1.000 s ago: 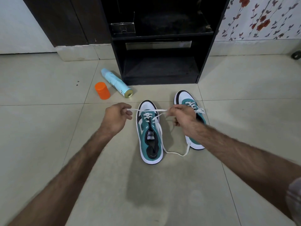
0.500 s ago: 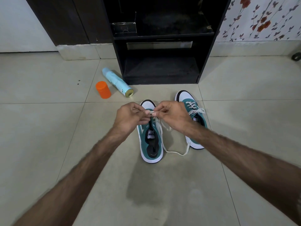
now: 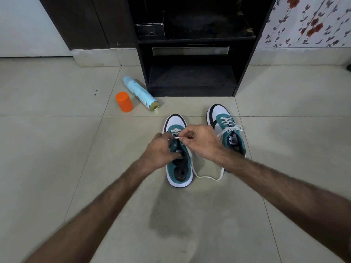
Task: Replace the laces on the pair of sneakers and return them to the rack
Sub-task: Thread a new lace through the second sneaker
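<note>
The left sneaker sits on the floor tiles at centre, its mate at 2 o'clock. The right hand pinches the white lace tip over the eyelets; the left hand clamps the tongue edge (fingers partly hidden). The black rack stands open at 12 o'clock, with bare floor between.

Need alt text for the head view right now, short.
Right hand pinches a white lace tip over the left sneaker; left hand holds its tongue area. Laced right sneaker sits beside it before a black rack.
</note>
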